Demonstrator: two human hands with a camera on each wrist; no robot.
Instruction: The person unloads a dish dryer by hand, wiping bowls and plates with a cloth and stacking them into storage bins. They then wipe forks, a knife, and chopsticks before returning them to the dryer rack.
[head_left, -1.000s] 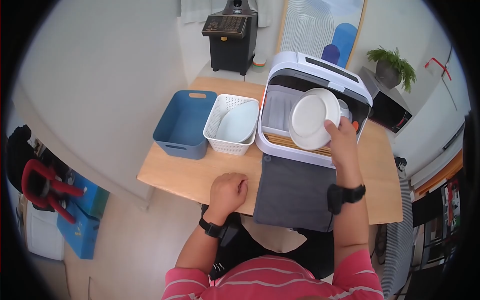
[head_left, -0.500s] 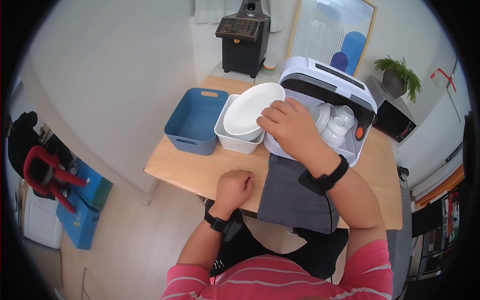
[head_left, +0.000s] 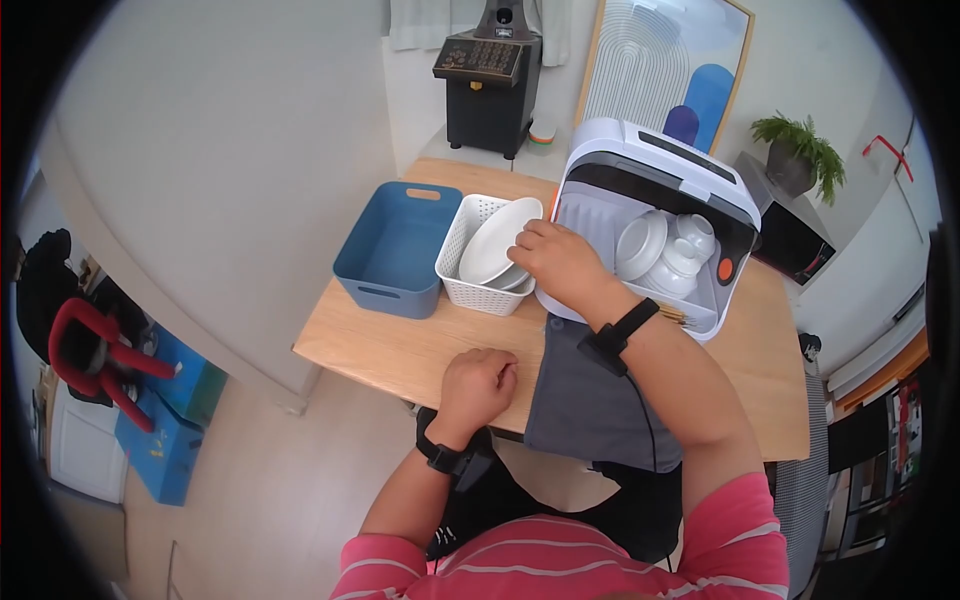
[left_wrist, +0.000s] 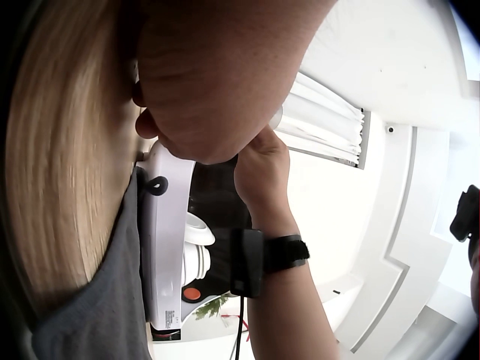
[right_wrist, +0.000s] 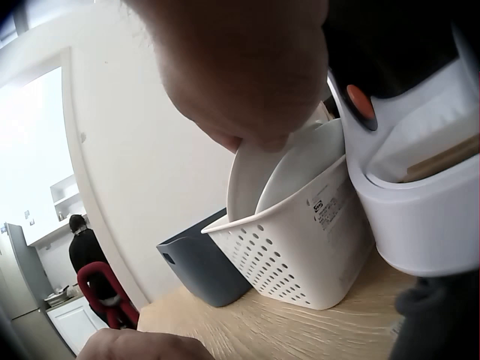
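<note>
In the head view the right hand (head_left: pixel 558 262) holds the edge of a white plate (head_left: pixel 497 240) that stands tilted inside the white perforated basket (head_left: pixel 487 296). Another plate (right_wrist: pixel 304 161) leans beside it in the right wrist view. The left hand (head_left: pixel 478 388) rests at the table's front edge, fingers loosely curled, holding nothing. Right of the basket, the white lidded dish box (head_left: pixel 740 200) stands open, with a small plate (head_left: pixel 641 243), stacked white bowls (head_left: pixel 680 262) and chopsticks (head_left: pixel 672 313) inside. The right fingertips are partly hidden in the right wrist view.
A blue bin (head_left: pixel 388 290) stands left of the basket. The grey cloth (head_left: pixel 590 400) lies in front of the dish box and hangs over the table edge. Behind are a black machine (head_left: pixel 490 100), a framed picture (head_left: pixel 650 60) and a potted plant (head_left: pixel 795 160).
The right hand has carried the white plate leftward from the dish box and lowered it into the white basket. The left hand has stayed at the table edge.
</note>
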